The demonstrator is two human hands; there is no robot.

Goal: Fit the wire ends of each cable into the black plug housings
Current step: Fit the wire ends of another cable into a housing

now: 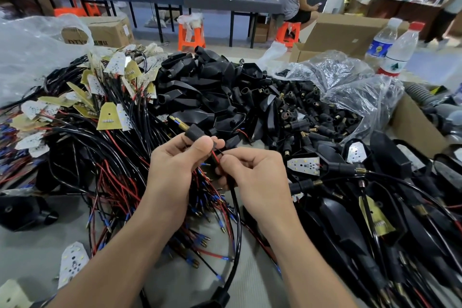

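Note:
My left hand (175, 165) grips a small black plug housing (197, 132) between thumb and fingers; a brass threaded tip with blue-sleeved wire ends (177, 124) sticks out of its far side. My right hand (252, 170) pinches the red and black wires (217, 156) just behind the housing. The black cable (236, 210) hangs from my right hand and curves down toward the lower edge of the view. Both hands are held close together above the table.
A heap of black cables with LED boards (105, 107) lies left. Black shells (207, 92) are piled ahead, small plug housings in a clear bag (322, 117) to the right. Assembled units (362, 207) cover the right side. Two water bottles (392, 50) stand behind.

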